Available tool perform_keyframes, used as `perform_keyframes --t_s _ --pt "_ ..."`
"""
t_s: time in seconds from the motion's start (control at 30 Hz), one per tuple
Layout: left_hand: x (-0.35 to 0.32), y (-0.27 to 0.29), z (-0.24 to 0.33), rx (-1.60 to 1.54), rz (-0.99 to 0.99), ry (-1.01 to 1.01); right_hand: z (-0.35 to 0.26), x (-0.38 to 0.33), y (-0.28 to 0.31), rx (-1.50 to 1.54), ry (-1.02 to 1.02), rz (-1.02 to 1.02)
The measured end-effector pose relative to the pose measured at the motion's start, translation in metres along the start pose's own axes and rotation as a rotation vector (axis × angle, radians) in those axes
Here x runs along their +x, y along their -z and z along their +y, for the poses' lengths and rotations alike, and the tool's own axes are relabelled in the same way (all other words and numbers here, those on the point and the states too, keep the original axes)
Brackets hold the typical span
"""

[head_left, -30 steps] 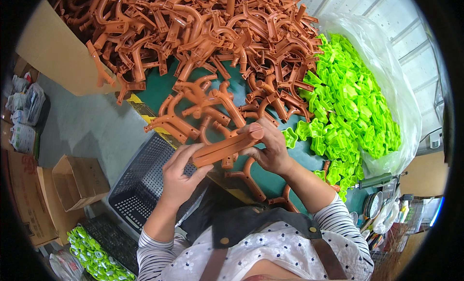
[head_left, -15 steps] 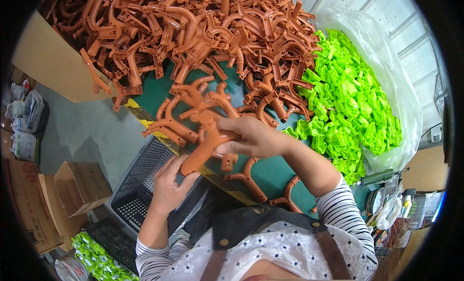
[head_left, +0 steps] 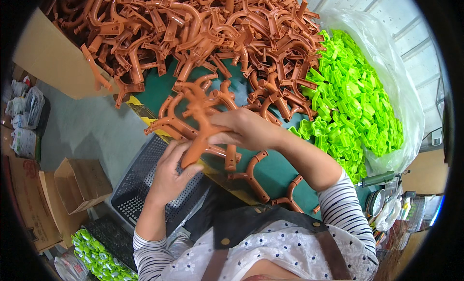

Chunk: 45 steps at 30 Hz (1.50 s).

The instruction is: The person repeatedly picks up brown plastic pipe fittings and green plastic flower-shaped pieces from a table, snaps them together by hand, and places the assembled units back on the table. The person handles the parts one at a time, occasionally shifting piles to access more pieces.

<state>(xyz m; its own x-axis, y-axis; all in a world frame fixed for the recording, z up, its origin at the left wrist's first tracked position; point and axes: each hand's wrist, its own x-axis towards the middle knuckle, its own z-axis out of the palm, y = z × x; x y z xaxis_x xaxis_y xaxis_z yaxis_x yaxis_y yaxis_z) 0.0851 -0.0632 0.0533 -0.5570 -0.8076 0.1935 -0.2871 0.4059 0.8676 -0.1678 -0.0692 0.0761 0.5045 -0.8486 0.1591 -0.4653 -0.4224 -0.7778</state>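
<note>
Between my two hands is an orange-brown plastic branch-shaped piece [head_left: 205,129], slightly blurred, held tilted over the table's near-left edge. My left hand [head_left: 170,171] grips its lower end, thumb on one side and fingers on the other. Higher up, my right hand [head_left: 247,129] is closed around a side arm of the piece, with part of that arm hidden by the fingers. Several similar forked brown pieces [head_left: 170,124] lie on the green table just beyond my hands. Nearer to me on the table, a curved forked piece [head_left: 251,175] and another [head_left: 291,196] rest apart.
A large heap of brown branch pieces [head_left: 193,25] covers the far side beside a cardboard box [head_left: 53,56]. Bright green plastic parts [head_left: 350,97] are piled at the right against clear plastic sheeting [head_left: 411,87]. A grey perforated basket [head_left: 137,184] stands below the table edge, left.
The held piece has tilted, its upper end moving away from me. My right hand has shifted slightly up and left; my left hand still grips the lower end.
</note>
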Motion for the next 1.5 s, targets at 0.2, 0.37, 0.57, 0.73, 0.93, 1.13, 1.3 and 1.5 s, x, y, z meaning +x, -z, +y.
perform_keyframes --t_s 0.2,0.37,0.57,0.73,0.93,1.13,1.3,1.5 --pt "0.007 0.003 -0.037 -0.260 0.254 0.373 0.057 0.091 0.024 -0.446 -0.021 0.349" --pt "0.015 0.008 -0.041 0.020 0.353 0.420 0.060 0.154 0.008 -0.746 -0.663 -0.259" --pt "0.032 -0.003 -0.038 0.153 0.324 0.450 0.093 0.154 0.012 -0.418 -0.748 -0.218" --pt "0.047 -0.016 -0.035 0.374 0.312 0.378 0.067 0.109 0.037 0.066 -0.264 0.183" --pt "0.089 -0.021 -0.031 0.772 0.227 -0.035 0.032 0.008 0.048 0.323 -0.040 0.490" --pt "0.229 -0.034 -0.020 0.875 0.409 -0.566 0.021 -0.059 0.046 0.752 -0.217 0.577" --pt "0.257 -0.014 -0.036 0.851 0.373 -0.589 0.009 -0.113 0.040 0.672 -0.280 0.622" --pt "0.145 -0.010 0.028 0.664 0.162 -0.842 -0.004 -0.138 0.029 0.016 -0.347 0.781"
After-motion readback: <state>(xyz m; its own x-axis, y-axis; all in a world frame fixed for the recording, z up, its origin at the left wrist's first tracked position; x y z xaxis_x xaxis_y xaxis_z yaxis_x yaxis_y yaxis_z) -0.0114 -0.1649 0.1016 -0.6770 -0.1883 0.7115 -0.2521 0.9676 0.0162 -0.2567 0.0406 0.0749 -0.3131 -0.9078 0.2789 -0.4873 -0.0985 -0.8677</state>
